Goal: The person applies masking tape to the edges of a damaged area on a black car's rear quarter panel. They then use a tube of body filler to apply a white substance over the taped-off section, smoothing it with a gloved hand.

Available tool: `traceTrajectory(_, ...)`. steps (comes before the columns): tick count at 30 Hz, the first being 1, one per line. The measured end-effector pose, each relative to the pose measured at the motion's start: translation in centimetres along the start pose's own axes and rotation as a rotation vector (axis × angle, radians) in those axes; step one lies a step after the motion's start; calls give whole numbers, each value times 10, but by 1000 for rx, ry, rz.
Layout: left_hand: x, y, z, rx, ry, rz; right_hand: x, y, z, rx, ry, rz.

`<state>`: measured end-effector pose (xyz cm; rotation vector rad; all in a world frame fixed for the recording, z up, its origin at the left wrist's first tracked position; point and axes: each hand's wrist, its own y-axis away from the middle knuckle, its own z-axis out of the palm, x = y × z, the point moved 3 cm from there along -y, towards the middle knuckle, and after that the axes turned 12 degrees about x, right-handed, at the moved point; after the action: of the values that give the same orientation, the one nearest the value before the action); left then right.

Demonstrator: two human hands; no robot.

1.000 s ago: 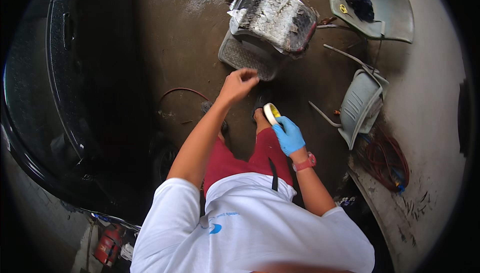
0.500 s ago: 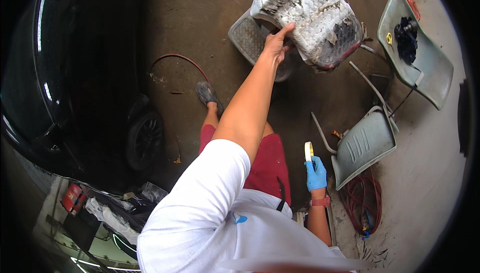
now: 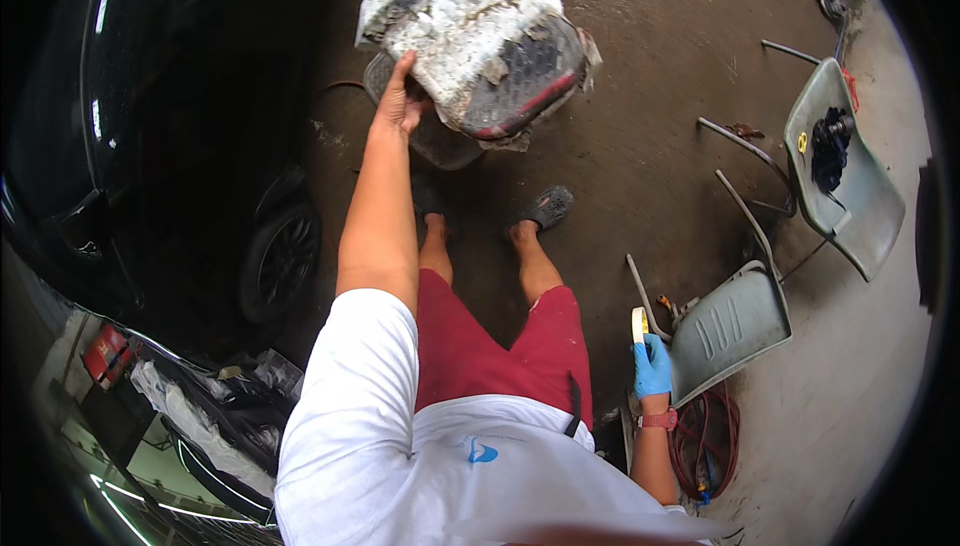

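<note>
My bare left hand (image 3: 398, 111) grips the near left edge of a worn stool (image 3: 460, 36), thumb on top and fingers under the rim. The stool's top is crusted with torn white covering over black, with a strip of red along its near right edge. Below that top, part of a grey textured plastic piece (image 3: 440, 141) shows; the rest is hidden. My right hand (image 3: 653, 368), in a blue glove, is closed on a roll of masking tape (image 3: 639, 325), held upright beside a grey chair. A red band is on that wrist.
A dark car (image 3: 170, 146) with its wheel (image 3: 283, 261) stands along the left. To the right are a tipped grey chair (image 3: 735, 321) and another grey chair (image 3: 870, 221) bearing a dark bundle (image 3: 831, 149). A coiled red hose (image 3: 705, 446) lies by the wall.
My left hand and the stool have shifted left, toward the car side. Both my feet now show on the floor. The tape roll stays in my right hand.
</note>
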<state>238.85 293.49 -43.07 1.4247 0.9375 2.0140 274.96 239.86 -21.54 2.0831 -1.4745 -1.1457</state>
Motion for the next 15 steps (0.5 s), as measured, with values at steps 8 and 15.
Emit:
traceTrajectory(8, 59, -10, -128, -7, 155, 8, -63, 16, 67, 29, 44, -151)
traceTrajectory(15, 11, 158, -238, 4, -597, -96, -224, 69, 201, -151, -214, -383)
